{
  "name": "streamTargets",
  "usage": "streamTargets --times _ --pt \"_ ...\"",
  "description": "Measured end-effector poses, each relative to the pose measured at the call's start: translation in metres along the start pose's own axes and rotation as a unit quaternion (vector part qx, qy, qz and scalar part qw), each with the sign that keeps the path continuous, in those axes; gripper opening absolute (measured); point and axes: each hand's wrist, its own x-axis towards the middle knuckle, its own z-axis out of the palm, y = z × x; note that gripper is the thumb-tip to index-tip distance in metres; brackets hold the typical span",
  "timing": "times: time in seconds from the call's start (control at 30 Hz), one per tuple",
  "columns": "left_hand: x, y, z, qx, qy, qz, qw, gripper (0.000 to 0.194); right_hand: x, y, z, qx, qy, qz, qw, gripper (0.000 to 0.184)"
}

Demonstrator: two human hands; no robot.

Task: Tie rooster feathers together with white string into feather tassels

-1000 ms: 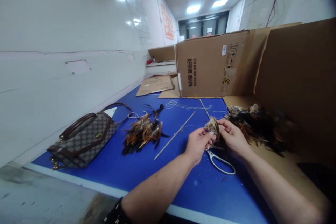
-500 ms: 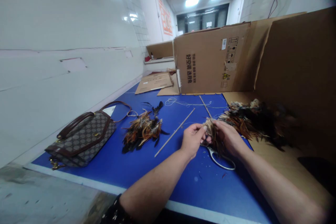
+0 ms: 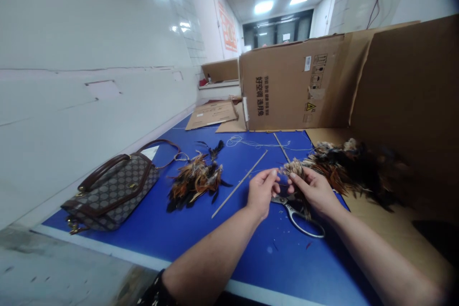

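Note:
My right hand pinches a small bundle of brown and tan feathers by its end, just above the blue table. My left hand is close beside it, fingertips pinched together near the bundle, perhaps on a thin thread that I cannot make out. Under both hands lie scissors with pale loop handles. A large heap of dark and orange feathers spreads to the right of my right hand.
A second feather pile lies left of centre, with a thin wooden stick beside it. A patterned handbag sits at the left. Loose string and another stick lie further back. Cardboard boxes wall off the back and right.
My hands have drawn slightly apart, and the small feather bundle now sits in my right fingers alone. The scissors under my hands show more plainly.

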Motion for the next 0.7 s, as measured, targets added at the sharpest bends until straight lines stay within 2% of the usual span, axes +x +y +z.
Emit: streamTargets --times 0.13,0.27,0.47,0.7 --pt "0.000 -0.004 -0.001 -0.006 -0.018 -0.007 1.000 0.046 -0.001 0.000 0.002 -0.009 0.000 -0.011 1.000 0.036" --pt "-0.002 -0.004 -0.001 0.012 -0.045 -0.003 0.999 0.039 -0.003 -0.001 0.008 0.004 -0.028 -0.010 1.000 0.035" --pt "-0.001 -0.002 -0.001 0.029 -0.035 0.001 0.999 0.043 -0.005 -0.001 0.014 0.006 -0.053 0.006 0.999 0.036" --pt "0.001 -0.002 -0.001 -0.009 0.005 -0.003 1.000 0.044 -0.003 -0.003 0.011 0.008 -0.027 0.018 0.999 0.036"
